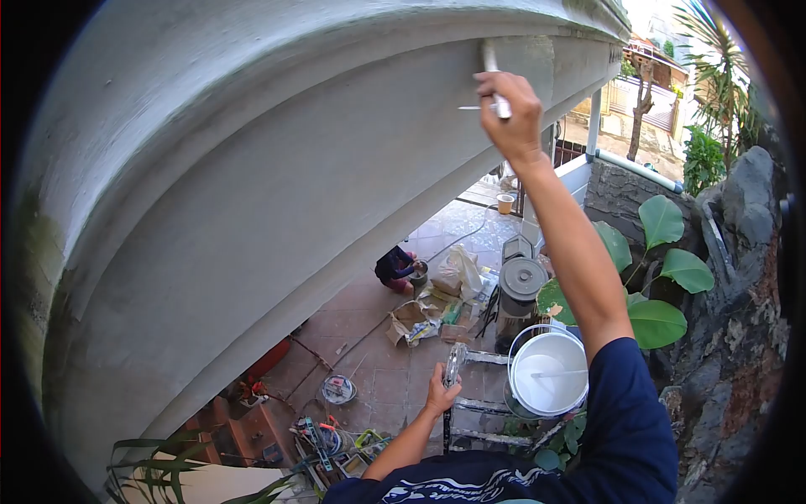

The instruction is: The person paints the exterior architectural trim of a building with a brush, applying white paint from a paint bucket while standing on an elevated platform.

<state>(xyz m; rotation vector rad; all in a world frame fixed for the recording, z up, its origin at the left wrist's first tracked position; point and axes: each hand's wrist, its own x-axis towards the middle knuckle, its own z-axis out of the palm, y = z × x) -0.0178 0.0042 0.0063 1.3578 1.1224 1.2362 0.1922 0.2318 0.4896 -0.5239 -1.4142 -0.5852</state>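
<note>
My right hand point(514, 113) is raised and closed around the pale handle of a paintbrush point(489, 57). The bristles meet the grey curved wall point(294, 160) near its upper edge, beside a slightly different-toned patch. Lower down, my left hand point(440, 391) is wrapped around the paint-spattered top of a ladder point(456, 363). Just right of the ladder's rungs hangs or stands a white bucket point(515, 376) with white liquid and a stick inside.
Leafy plant point(659, 223) and rough rock wall point(739, 336) crowd the right side. Far below, a person point(395, 267) crouches on the tiled floor point(369, 323) near sacks point(457, 273). A grey lidded container point(522, 281), a paint pail point(338, 389) and scattered tools point(317, 441) also stand there.
</note>
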